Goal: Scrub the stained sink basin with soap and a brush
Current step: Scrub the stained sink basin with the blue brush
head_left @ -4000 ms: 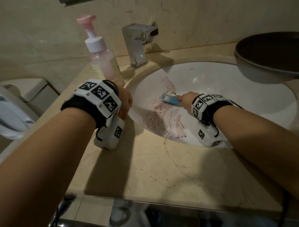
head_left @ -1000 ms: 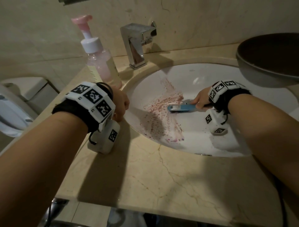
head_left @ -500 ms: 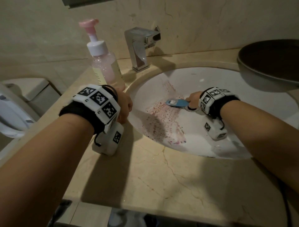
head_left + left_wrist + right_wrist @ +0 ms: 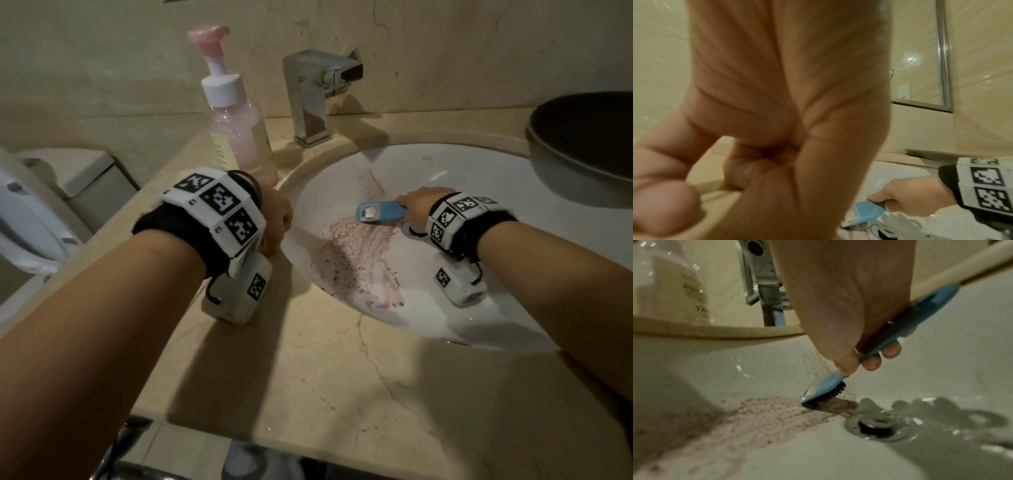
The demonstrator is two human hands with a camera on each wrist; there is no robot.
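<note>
Right hand (image 4: 416, 205) grips blue plastic brush (image 4: 380, 212); left hand (image 4: 275, 219) curled, empty.

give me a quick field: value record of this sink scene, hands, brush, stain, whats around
right hand: grips the handle of the blue brush
brush contact: black bristles down on the basin, beside the drain
left hand: fingers curled, holds nothing, rests at the edge of the sink basin
stain: reddish speckles and suds across the basin's left slope
soap bottle: pink pump bottle upright on the counter, left of the faucet
dark bowl: far right edge
</note>
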